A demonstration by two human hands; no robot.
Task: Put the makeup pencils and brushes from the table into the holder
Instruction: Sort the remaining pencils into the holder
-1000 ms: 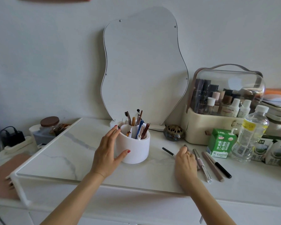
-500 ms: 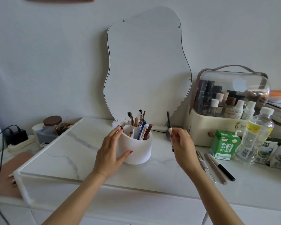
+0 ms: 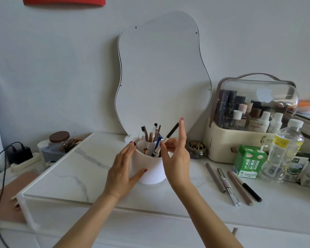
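Note:
A white round holder [image 3: 150, 173] stands on the marble table top [image 3: 70, 169], with several pencils and brushes upright in it. My left hand [image 3: 122, 169] holds the holder's left side between thumb and fingers. Just right of the rim, my right hand [image 3: 177, 158] pinches a white pencil with a black cap [image 3: 172, 131]; the index finger points up. The pencil tilts to the right and its lower end is inside the holder. Several more pencils and a pen [image 3: 228, 187] lie side by side on the table to the right.
A wavy mirror [image 3: 161, 77] leans on the wall behind the holder. To the right are a small brass pot [image 3: 196, 149], a clear-lidded cosmetics case [image 3: 254, 113], a green carton [image 3: 249, 161] and a water bottle [image 3: 283, 151]. A jar [image 3: 59, 140] and a charger [image 3: 20, 153] sit left.
My right hand picked the black-capped pencil up from the table, carried it left and lowered its end into the holder. My left hand stayed on the holder.

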